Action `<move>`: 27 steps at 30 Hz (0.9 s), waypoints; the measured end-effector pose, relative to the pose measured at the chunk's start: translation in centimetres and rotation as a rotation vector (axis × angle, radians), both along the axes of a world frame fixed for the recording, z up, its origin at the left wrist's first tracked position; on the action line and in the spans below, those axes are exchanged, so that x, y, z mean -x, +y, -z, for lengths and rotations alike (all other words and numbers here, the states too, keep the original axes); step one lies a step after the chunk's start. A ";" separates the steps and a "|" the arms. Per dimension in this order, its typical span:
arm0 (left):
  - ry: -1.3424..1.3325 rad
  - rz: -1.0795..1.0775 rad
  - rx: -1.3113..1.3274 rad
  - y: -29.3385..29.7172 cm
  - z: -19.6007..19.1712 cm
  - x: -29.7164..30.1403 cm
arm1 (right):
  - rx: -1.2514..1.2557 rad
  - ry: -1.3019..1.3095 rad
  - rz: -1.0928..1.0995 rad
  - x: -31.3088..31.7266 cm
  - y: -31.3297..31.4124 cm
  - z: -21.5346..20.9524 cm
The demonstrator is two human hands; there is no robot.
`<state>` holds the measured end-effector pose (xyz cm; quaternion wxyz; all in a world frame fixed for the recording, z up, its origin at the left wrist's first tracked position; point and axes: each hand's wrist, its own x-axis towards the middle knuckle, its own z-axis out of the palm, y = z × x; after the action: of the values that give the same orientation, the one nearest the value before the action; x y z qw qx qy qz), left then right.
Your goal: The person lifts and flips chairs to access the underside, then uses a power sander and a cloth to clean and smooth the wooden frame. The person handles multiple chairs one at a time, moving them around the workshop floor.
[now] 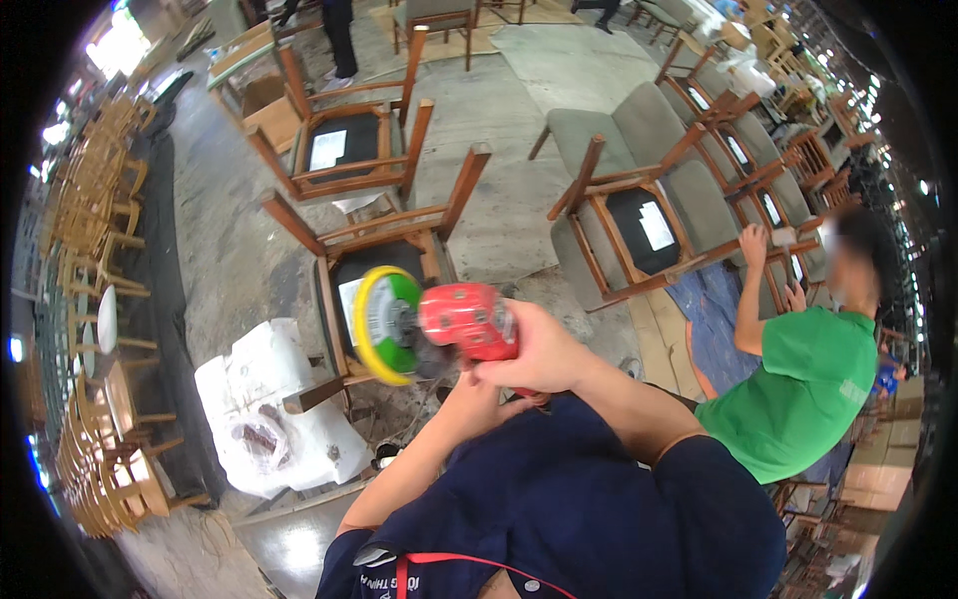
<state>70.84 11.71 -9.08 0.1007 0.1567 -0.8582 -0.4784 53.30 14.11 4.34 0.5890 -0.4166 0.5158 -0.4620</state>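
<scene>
a: where does the red sander (467, 321) sit from the hands?
b: raised in front of the chest, long axis running left to right, its yellow-rimmed green disc (387, 324) at the left end, near the upturned wooden chair (384, 245).
a: and the hands?
b: the right hand (534, 351) is wrapped around the body; the left hand (479, 384) sits beneath, its grip hidden.

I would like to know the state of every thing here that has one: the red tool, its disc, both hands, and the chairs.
Red power sander: lifted off the work, held in the air.
Green and yellow disc: mounted on the sander, facing left, touching nothing.
Right hand: closed around the sander body.
Left hand: under the sander, grip hidden.
Nearest wooden chair: upside down, legs up.
Chair by the co-worker: tipped over, seat underside showing.
</scene>
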 end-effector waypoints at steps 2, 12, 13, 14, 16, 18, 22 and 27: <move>0.029 -0.140 -0.021 -0.2 0.3 2.5 | -0.026 0.102 0.062 4.0 3.2 0.3; -0.287 -0.046 -0.260 -2.5 3.7 13.1 | 0.056 0.165 0.449 19.6 3.4 -3.3; -0.301 -0.029 -0.251 -2.6 4.2 12.9 | 0.086 0.168 0.447 21.3 2.2 -3.5; -0.314 -0.011 -0.246 -2.7 4.7 12.8 | 0.112 0.173 0.445 23.1 1.2 -3.5; -0.372 0.015 -0.405 -3.5 4.4 13.7 | 0.144 0.191 0.431 27.5 -0.5 -2.6; -0.430 -0.029 -0.606 -4.3 4.4 14.3 | 0.177 0.199 0.372 32.0 -2.8 -1.6; -0.547 -0.249 -0.835 -4.4 4.3 15.7 | 0.266 -0.153 0.318 38.3 -7.7 -1.4; -0.799 -0.556 -0.808 -4.8 2.5 19.1 | 0.356 -0.313 0.284 44.1 -15.7 -0.7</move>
<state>51.79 6.90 -11.58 -0.1742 0.5660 -0.5082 -0.6253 9.24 -1.54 5.07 0.5084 -0.3607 0.3823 -0.6821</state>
